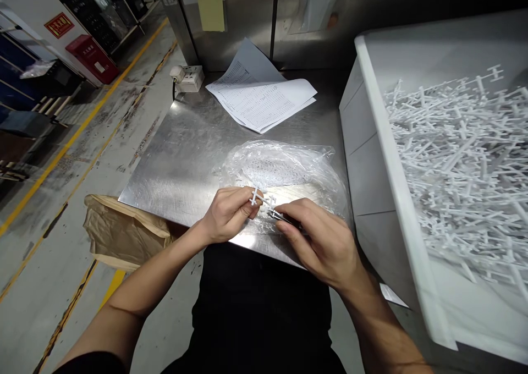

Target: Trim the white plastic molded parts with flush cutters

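Note:
Between the thumb and fingers of my left hand point(231, 212) is a small white plastic sprue point(260, 197) with short cross-branches. My right hand point(319, 234) is closed around metal nail clippers point(277, 215), mostly covered by the fingers. Their jaws are at the right end of the sprue; whether they are biting on it is too small to tell. Beneath both hands a clear plastic bag point(289, 154) lies on the steel table point(165, 165), with small pale pieces in it that I cannot make out.
A large white bin point(371, 115) heaped with white plastic sprues point(466, 170) stands at the right. Printed sheets point(264, 102) lie at the table's back, beside a power strip point(192, 80) with a plug. A brown paper bag point(124, 234) is below the table's left edge.

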A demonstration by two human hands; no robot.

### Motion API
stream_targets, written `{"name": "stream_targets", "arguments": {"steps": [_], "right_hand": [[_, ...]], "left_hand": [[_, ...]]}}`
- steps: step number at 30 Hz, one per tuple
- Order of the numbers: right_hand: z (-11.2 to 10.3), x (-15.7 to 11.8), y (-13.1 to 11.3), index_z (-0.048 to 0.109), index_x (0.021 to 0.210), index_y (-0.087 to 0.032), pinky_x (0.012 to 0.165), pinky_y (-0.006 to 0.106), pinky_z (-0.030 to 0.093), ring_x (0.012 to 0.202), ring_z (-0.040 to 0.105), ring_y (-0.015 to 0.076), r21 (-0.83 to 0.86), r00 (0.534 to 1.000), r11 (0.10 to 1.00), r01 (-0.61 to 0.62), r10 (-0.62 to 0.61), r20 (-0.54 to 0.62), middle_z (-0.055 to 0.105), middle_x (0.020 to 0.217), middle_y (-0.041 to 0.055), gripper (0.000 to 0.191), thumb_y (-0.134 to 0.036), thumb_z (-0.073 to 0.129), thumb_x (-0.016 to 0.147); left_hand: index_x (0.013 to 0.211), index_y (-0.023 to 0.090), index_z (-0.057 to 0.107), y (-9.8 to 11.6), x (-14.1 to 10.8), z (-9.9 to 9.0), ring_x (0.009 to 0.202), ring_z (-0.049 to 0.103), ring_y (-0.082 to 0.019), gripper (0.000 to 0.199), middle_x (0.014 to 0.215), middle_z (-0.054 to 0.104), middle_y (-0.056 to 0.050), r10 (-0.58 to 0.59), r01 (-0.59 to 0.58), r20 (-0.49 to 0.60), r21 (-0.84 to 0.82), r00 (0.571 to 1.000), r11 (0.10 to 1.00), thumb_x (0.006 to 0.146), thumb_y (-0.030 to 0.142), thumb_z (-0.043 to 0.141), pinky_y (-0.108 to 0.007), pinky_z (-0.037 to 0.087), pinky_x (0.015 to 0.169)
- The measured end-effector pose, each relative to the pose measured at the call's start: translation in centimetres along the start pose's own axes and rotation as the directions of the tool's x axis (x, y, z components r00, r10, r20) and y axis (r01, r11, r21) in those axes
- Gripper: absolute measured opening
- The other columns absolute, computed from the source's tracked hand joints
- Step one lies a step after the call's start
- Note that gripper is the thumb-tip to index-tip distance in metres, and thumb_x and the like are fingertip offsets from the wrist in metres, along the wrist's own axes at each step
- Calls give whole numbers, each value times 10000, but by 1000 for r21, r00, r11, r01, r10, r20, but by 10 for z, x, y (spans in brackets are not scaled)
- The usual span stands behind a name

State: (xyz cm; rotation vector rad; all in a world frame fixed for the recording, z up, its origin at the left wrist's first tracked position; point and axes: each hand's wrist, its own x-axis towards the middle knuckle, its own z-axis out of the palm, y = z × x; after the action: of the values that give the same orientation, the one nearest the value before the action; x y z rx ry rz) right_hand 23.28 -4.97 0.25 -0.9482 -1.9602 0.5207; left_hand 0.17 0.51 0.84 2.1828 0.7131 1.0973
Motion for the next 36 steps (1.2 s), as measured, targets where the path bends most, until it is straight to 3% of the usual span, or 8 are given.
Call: {"name": "stream_targets", "arguments": {"steps": [6,11,16,21,26,31,36], "right_hand": [[2,0,0,659,1277,-217,800,342,539,877,692,203,-5,1000,1000,2,-2,-5,727,1009,65,203,-143,649,1088],[3,2,-7,693,1193,-229,812,304,532,889,720,176,94,985,981,-172,173,-7,761,1014,33,108,-201,624,1114],[4,8,-11,725,1016,-239,683,280,477,771,643,149,238,880,851,-469,472,48,736,904,-11,192,-353,613,1123],[3,14,-6,716,883,-214,618,284,407,688,550,140,300,816,766,-569,570,93,642,765,-19,297,-409,624,1088],[3,17,-4,695,846,-200,560,278,345,628,461,131,332,797,734,-593,593,113,565,700,-27,343,-450,633,1071],[4,15,-5,701,865,-202,525,268,328,614,462,135,401,797,709,-580,596,100,560,680,-25,333,-463,661,1067],[3,8,-5,711,901,-211,521,271,381,593,508,133,447,800,725,-524,599,-33,588,687,-26,315,-478,681,1064]], "left_hand": [[858,188,569,-3,-3,3,634,576,-103,268,732,629,15,77,-75,-20,81,997,994,1114,141,505,-247,464,649],[803,191,537,-1,-5,6,567,531,-84,305,666,584,37,42,-31,-52,204,998,978,1099,119,537,-235,403,587],[942,178,629,-2,-5,12,522,513,-89,178,649,584,50,26,6,-72,415,997,910,1103,159,556,-247,363,545],[926,179,644,-5,-3,15,472,490,-88,205,596,550,65,-11,23,-26,520,1000,854,1101,183,537,-254,318,519],[911,181,652,-6,-3,15,472,517,-95,243,580,553,61,-69,67,-16,506,998,860,1106,231,517,-249,306,530],[912,181,663,-5,-2,13,489,522,-93,255,589,568,56,-131,129,-24,417,991,900,1110,258,521,-241,320,540],[931,182,659,2,1,6,567,617,-92,211,674,667,38,-186,192,-48,183,981,964,1109,231,557,-216,442,580]]}}
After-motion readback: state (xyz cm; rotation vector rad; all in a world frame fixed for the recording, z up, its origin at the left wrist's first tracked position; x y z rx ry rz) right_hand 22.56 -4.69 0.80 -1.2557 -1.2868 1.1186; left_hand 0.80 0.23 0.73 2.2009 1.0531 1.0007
